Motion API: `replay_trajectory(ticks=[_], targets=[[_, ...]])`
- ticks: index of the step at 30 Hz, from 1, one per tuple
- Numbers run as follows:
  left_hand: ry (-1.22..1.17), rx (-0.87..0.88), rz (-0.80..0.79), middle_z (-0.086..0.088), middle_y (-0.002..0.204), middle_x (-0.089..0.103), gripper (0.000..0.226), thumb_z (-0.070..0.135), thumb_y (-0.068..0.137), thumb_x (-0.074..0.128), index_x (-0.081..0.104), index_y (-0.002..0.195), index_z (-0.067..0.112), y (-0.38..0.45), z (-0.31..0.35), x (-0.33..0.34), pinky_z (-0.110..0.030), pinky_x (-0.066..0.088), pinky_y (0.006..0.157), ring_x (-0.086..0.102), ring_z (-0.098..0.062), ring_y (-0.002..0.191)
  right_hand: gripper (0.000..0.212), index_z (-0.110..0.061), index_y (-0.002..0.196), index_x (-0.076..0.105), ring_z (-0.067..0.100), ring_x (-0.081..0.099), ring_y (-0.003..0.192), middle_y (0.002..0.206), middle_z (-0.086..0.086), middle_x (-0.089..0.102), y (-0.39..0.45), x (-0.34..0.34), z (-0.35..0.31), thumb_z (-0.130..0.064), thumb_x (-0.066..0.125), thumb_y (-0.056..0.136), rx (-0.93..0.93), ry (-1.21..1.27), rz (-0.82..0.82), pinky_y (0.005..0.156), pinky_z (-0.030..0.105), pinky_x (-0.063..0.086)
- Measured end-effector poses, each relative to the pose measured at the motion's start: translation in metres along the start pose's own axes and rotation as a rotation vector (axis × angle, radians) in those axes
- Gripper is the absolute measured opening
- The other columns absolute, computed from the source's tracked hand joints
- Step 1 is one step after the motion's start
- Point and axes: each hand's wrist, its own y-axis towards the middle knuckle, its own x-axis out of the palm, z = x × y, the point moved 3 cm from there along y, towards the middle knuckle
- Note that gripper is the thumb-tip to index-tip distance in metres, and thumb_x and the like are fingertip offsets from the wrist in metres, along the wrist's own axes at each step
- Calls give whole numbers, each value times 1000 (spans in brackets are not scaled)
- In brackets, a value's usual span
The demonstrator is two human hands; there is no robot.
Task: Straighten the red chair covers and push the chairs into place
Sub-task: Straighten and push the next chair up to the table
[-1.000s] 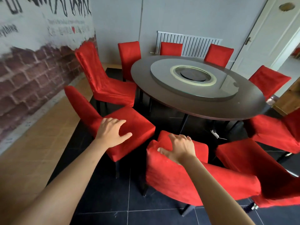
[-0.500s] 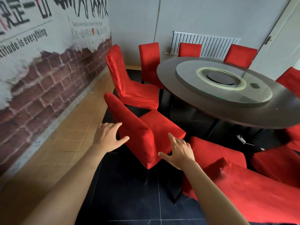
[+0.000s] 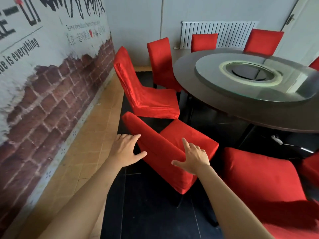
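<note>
Near the middle of the view, a chair in a red cover (image 3: 174, 152) stands turned at an angle, its backrest toward the person and its seat pointing to the round counter (image 3: 224, 107) at the far right. Both hands are at the top edge of that backrest. The left hand (image 3: 126, 150) is spread, fingers straight and thumb out, at the left side of the backrest; whether it presses the cloth or is just beside it cannot be told. The right hand (image 3: 193, 157) lies on the near right end of the backrest top, fingers spread over the cover and thumb reaching down the back face.

Farther off, a second covered chair (image 3: 146, 94) stands pulled out from the counter, its cover wrinkled along the back. A third chair (image 3: 162, 62) sits closer to the counter's edge, and two more chair backs (image 3: 204, 42) show at the far side, in front of a white radiator (image 3: 229, 30). At the near right, another covered chair (image 3: 262, 183) stands just beside the one under the hands. The counter carries a glass turntable (image 3: 215, 78). A brick-print wall mural (image 3: 43, 94) runs along the left, above a tan strip of floor (image 3: 82, 161); dark tiles lie beneath the chairs.
</note>
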Motion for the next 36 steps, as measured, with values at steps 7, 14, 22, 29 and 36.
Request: replay_trajectory(ticks=[7, 14, 22, 29, 36], targets=[[-1, -59, -28, -1, 123, 63, 79, 72, 79, 49, 45, 140, 22, 59, -60, 17, -38, 37, 99, 55, -23, 115, 112, -26, 154, 1, 26, 39, 135, 149, 5, 38, 49, 3, -40, -82, 51, 71, -9, 35, 15, 110, 42, 34], [-50, 151, -49, -4, 129, 60, 78, 71, 80, 50, 46, 140, 21, 128, -39, 37, -40, 32, 104, 51, -25, 122, 112, -25, 154, 0, 25, 41, 132, 148, 5, 39, 72, 3, -39, -82, 50, 72, 91, 56, -2, 109, 41, 33], [-3, 355, -189, 1, 123, 62, 74, 74, 81, 43, 47, 138, 27, 193, -52, 82, -36, 32, 103, 53, -20, 117, 109, -25, 154, 4, 25, 46, 128, 144, 5, 44, 95, 32, -62, -81, 50, 73, 307, 134, -32, 107, 41, 36], [-27, 424, -297, 1, 128, 61, 74, 76, 83, 34, 50, 136, 28, 227, -81, 114, -38, 32, 104, 52, -21, 121, 100, -23, 151, 21, 25, 47, 126, 139, 4, 50, 112, 62, -77, -84, 41, 74, 495, 131, -78, 106, 42, 34], [-44, 431, -269, 2, 124, 65, 69, 73, 84, 34, 55, 132, 27, 225, -81, 124, -38, 32, 103, 54, -20, 119, 103, -26, 129, 50, 21, 55, 111, 117, -4, 62, 104, 71, -72, -95, 21, 58, 547, 24, 19, 96, 36, 39]])
